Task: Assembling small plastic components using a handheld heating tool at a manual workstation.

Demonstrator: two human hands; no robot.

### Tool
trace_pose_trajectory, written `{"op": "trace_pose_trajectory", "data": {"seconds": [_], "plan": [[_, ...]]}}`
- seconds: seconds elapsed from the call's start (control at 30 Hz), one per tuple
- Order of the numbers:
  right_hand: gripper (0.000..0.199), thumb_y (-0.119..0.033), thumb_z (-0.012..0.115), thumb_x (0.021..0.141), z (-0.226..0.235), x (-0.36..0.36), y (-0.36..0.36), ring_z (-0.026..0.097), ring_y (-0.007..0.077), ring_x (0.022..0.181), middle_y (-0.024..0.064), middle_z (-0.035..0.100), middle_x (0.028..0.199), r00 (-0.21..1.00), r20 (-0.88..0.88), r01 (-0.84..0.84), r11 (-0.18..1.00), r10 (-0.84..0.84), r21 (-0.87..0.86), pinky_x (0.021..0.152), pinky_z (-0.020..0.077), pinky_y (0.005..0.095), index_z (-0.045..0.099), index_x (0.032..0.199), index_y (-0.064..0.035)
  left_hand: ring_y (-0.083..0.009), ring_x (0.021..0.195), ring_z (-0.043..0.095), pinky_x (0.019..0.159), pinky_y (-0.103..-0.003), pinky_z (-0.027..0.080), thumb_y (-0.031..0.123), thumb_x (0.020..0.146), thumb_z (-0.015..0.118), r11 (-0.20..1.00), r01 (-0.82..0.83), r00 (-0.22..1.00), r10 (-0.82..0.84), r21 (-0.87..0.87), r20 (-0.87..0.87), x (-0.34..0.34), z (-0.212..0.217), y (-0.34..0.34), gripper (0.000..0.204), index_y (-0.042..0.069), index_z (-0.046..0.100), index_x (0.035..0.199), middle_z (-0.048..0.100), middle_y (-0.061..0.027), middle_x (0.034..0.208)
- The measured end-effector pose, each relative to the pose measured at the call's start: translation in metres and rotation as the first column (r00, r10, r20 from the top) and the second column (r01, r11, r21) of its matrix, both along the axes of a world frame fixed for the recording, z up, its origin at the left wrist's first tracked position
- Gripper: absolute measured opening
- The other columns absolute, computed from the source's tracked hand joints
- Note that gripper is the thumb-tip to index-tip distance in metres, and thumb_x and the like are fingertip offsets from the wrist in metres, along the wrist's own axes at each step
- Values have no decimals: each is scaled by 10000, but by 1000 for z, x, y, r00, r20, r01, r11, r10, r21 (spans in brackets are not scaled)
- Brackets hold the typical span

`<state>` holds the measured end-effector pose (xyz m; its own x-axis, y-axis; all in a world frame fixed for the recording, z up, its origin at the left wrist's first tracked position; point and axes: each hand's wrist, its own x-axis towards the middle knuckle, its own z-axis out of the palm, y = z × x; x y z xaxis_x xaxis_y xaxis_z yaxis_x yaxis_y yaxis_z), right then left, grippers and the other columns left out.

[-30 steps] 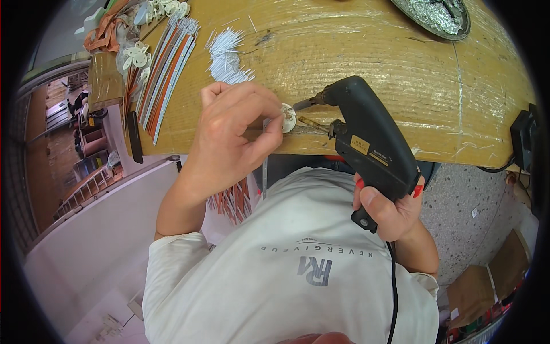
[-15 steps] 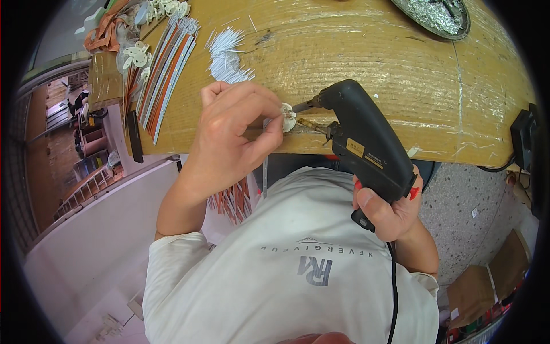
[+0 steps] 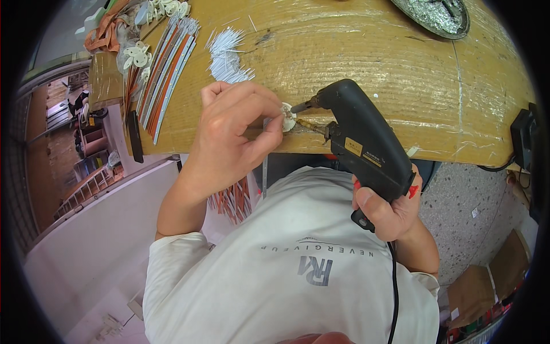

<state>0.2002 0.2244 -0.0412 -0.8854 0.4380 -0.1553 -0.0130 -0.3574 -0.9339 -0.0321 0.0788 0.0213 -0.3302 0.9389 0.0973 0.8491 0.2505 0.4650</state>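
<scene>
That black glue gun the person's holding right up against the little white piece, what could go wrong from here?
The gun's nozzle sits very close to the left hand's fingertips pinching the small white part, so they could get burned. The part lies near the table edge and might slip off. The cord trails across the right hand's side and could snag.

White short-sleeved T-shirt, grey printed chest emblem; bare forearms; red-painted nails on right hand.
</scene>
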Motion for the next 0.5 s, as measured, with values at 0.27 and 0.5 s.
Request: {"op": "trace_pose_trajectory", "data": {"seconds": [0.27, 0.5], "plan": [[35, -27, 674, 828, 6, 0, 1, 501, 111, 531, 8, 572, 635, 1000, 23, 0, 998, 2, -61, 518, 409, 279, 649, 814, -6, -172, 828, 659, 845, -364, 363, -7, 786, 784, 1000, 4, 1000, -4, -5, 0, 0, 1, 0, 126, 56, 695, 850, 740, -37, 925], [104, -73, 670, 895, 12, -4, -4, 529, 81, 594, -21, 613, 683, 997, 46, 71, 977, -63, -199, 559, 437, 259, 669, 953, 13, -171, 830, 660, 850, -365, 366, -4, 789, 782, 1000, 2, 1000, -2, -1, 0, 0, 1, 0, 123, 56, 698, 855, 741, -40, 926]]}}
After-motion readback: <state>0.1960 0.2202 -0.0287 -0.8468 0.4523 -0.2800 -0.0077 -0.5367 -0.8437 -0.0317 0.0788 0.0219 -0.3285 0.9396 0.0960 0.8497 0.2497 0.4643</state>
